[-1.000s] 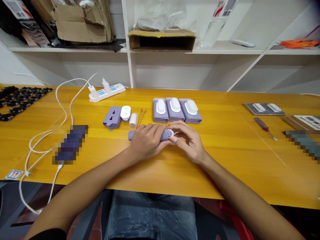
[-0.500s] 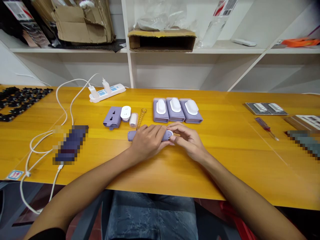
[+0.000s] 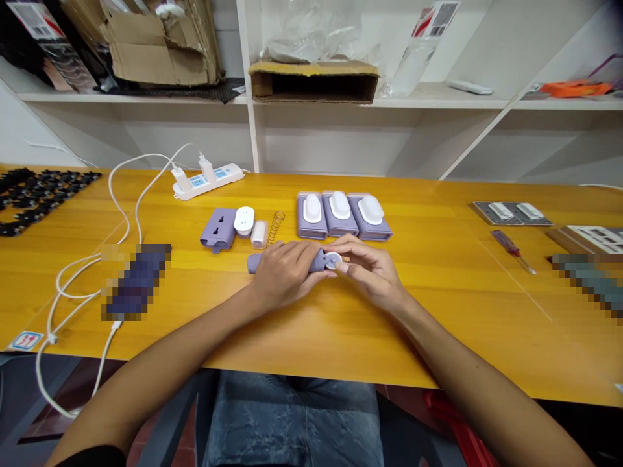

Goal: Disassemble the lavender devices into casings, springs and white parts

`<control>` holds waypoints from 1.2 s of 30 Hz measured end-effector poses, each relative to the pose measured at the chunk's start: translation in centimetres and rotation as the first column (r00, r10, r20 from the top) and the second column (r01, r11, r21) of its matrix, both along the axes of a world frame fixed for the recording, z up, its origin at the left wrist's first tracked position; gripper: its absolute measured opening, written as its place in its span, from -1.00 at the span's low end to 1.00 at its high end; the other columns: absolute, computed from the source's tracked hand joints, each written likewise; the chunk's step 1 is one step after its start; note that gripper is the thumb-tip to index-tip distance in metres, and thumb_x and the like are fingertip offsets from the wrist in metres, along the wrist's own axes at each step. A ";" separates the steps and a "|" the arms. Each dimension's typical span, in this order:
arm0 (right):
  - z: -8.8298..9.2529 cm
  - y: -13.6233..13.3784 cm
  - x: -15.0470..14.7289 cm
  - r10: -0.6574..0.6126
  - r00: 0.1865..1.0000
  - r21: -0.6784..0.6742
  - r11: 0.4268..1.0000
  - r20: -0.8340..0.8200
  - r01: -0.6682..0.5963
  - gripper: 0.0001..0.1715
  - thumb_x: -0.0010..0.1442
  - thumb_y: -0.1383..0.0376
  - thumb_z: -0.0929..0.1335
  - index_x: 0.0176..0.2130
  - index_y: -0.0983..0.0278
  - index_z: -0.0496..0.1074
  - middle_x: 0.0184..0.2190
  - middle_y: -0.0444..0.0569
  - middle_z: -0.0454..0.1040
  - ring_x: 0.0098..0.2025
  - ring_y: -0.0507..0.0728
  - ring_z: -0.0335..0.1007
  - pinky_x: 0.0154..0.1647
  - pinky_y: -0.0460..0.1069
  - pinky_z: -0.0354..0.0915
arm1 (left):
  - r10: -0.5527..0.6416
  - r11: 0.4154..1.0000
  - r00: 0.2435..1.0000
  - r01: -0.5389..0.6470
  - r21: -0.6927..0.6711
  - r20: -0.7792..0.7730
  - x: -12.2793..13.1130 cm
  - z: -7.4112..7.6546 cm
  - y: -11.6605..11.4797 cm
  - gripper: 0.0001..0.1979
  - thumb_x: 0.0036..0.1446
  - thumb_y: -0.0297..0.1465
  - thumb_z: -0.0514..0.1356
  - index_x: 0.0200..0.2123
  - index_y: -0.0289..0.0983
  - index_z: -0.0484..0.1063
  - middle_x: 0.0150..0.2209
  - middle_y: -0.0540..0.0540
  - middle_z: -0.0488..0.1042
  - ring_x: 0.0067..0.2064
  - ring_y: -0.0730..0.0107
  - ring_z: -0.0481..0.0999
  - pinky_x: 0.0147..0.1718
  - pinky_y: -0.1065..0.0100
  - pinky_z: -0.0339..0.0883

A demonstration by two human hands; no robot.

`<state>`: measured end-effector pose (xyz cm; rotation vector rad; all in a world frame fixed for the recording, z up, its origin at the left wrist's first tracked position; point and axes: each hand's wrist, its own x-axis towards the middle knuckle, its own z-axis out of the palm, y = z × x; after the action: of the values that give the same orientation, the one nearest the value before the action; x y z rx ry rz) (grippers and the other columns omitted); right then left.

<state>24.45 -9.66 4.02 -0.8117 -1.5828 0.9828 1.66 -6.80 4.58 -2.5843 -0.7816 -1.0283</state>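
Observation:
My left hand (image 3: 285, 272) is wrapped over a long purple plastic piece (image 3: 254, 263), whose left end sticks out past the knuckles. At its right end sits a small round white part (image 3: 333, 260) with a purple face. My right hand (image 3: 372, 272) pinches this round part between thumb and fingers. Just behind my left hand a thin coil spring (image 3: 276, 227) lies beside a small white roller-like piece in a clear pinkish cover (image 3: 259, 234). Left of them are a white oval part (image 3: 244, 221) and a purple housing with two keyhole slots (image 3: 219, 229).
Three purple boxes with white oval knobs (image 3: 339, 205) stand behind my hands. A power strip (image 3: 209, 181) with white cables and a dark phone-like device (image 3: 139, 280) lie left. A screwdriver (image 3: 512, 249) and a grey plate with white parts (image 3: 512, 212) lie right.
The round white part has shifted slightly right, showing more beyond the end of the purple piece. My right hand has moved a little right with it; the left keeps its hold.

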 end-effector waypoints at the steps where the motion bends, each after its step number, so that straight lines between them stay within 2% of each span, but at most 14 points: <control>1: 0.1 0.0 0.0 0.001 1.000 -0.003 1.000 -0.002 -0.001 -0.72 0.35 0.06 0.54 0.00 0.09 0.73 -0.03 0.05 0.60 0.02 0.24 0.56 0.10 0.17 0.52 | -0.002 1.000 1.000 0.002 -0.004 0.019 0.0 0.1 0.1 -0.54 0.54 0.00 0.14 0.04 -0.32 0.48 -0.14 -0.21 0.73 -0.14 0.12 0.75 -0.23 0.20 0.44; 4: 0.4 0.0 -0.2 -0.008 1.000 -0.020 1.000 -0.024 0.007 -0.72 0.34 0.05 0.54 -0.02 0.10 0.72 0.01 0.07 0.62 0.09 0.27 0.57 0.13 0.18 0.53 | 0.000 1.000 0.999 0.001 -0.018 0.052 0.0 0.2 0.2 -0.53 0.53 0.02 0.16 0.04 -0.31 0.48 -0.14 -0.20 0.73 -0.15 0.13 0.75 -0.23 0.21 0.47; 10: 0.1 0.1 -0.7 -0.076 0.994 -0.043 0.996 -0.084 0.073 -0.70 0.39 0.01 0.50 -0.08 0.15 0.68 -0.10 0.02 0.62 -0.26 0.15 0.52 -0.30 0.06 0.53 | 0.026 1.000 0.996 -0.025 -0.018 0.082 0.2 0.2 0.2 -0.48 0.49 0.07 0.18 0.01 -0.31 0.49 -0.16 -0.21 0.73 -0.16 0.10 0.76 -0.24 0.20 0.50; 16: -0.4 0.7 -0.2 -0.153 0.961 -0.142 0.982 -0.228 0.123 -0.65 0.39 -0.06 0.49 -0.16 0.17 0.60 -0.34 -0.07 0.59 -0.40 0.14 0.49 -0.43 0.03 0.44 | 0.054 0.998 0.994 -0.057 0.031 0.091 0.1 0.2 0.2 -0.49 0.49 0.05 0.20 0.03 -0.33 0.47 -0.16 -0.20 0.72 -0.18 0.11 0.76 -0.26 0.20 0.50; 19: -0.3 0.9 0.0 -0.222 0.945 -0.163 0.969 -0.242 0.186 -0.59 0.37 -0.10 0.49 -0.22 0.17 0.55 -0.43 -0.13 0.52 -0.49 0.09 0.40 -0.50 0.00 0.33 | 0.061 0.997 0.994 -0.065 0.041 0.087 0.0 0.3 0.2 -0.50 0.49 0.04 0.21 0.04 -0.32 0.46 -0.17 -0.19 0.72 -0.17 0.11 0.76 -0.27 0.21 0.49; 21: -0.2 1.0 0.0 -0.330 0.930 -0.122 0.942 -0.165 0.312 -0.57 0.35 -0.11 0.50 -0.21 0.18 0.56 -0.47 -0.16 0.47 -0.52 0.06 0.33 -0.52 -0.03 0.26 | 0.065 0.997 0.994 -0.069 0.041 0.089 0.0 0.4 0.2 -0.50 0.48 0.05 0.21 0.03 -0.32 0.46 -0.17 -0.18 0.72 -0.18 0.11 0.75 -0.28 0.21 0.49; 24: -0.3 0.8 -0.1 -0.436 0.900 0.001 0.900 0.027 0.436 -0.57 0.33 -0.10 0.51 -0.15 0.19 0.58 -0.43 -0.14 0.52 -0.47 0.07 0.37 -0.45 -0.02 0.28 | 0.065 0.997 0.993 -0.069 0.033 0.102 0.0 0.4 0.2 -0.51 0.47 0.04 0.23 0.03 -0.32 0.46 -0.17 -0.18 0.72 -0.18 0.12 0.75 -0.29 0.21 0.48; 26: -0.5 0.7 -0.2 -0.435 0.882 0.094 0.900 0.180 0.425 -0.60 0.37 -0.06 0.49 -0.08 0.20 0.58 -0.41 -0.12 0.55 -0.44 0.08 0.39 -0.42 -0.01 0.28 | 0.075 0.997 0.990 -0.078 0.018 0.121 0.0 0.2 0.3 -0.53 0.47 0.01 0.25 0.04 -0.31 0.46 -0.15 -0.19 0.72 -0.16 0.11 0.76 -0.26 0.21 0.50; 29: -0.7 0.5 -0.2 -0.445 0.810 0.239 0.894 0.381 0.379 -0.65 0.45 0.01 0.43 0.00 0.21 0.57 -0.45 -0.13 0.53 -0.48 0.09 0.34 -0.41 0.02 0.26 | 0.098 0.995 0.983 -0.100 0.002 0.155 -0.1 -0.1 0.6 -0.53 0.46 0.01 0.26 0.08 -0.29 0.46 -0.10 -0.24 0.73 -0.11 0.10 0.76 -0.16 0.20 0.54; 33: -1.0 0.6 0.3 -0.464 0.713 0.344 0.882 0.526 0.321 -0.67 0.49 0.06 0.36 0.03 0.22 0.56 -0.40 -0.06 0.59 -0.45 0.14 0.40 -0.36 0.05 0.28 | 0.126 0.991 0.969 -0.132 0.014 0.214 -0.2 -0.3 0.9 -0.54 0.46 -0.01 0.28 0.11 -0.28 0.45 -0.09 -0.24 0.73 -0.10 0.10 0.76 -0.15 0.20 0.56; 36: -1.1 0.7 0.7 -0.463 0.627 0.395 0.882 0.626 0.257 -0.64 0.49 0.07 0.35 0.06 0.24 0.57 -0.31 0.04 0.65 -0.35 0.22 0.49 -0.27 0.09 0.31 | 0.126 0.991 0.965 -0.133 0.015 0.230 -0.2 -0.3 0.9 -0.58 0.46 -0.06 0.29 0.11 -0.28 0.44 -0.09 -0.23 0.73 -0.10 0.10 0.76 -0.15 0.20 0.56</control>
<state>25.11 -8.92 2.90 -1.3560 -2.0203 0.1072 1.44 -5.92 4.28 -2.3805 -0.9681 -1.3007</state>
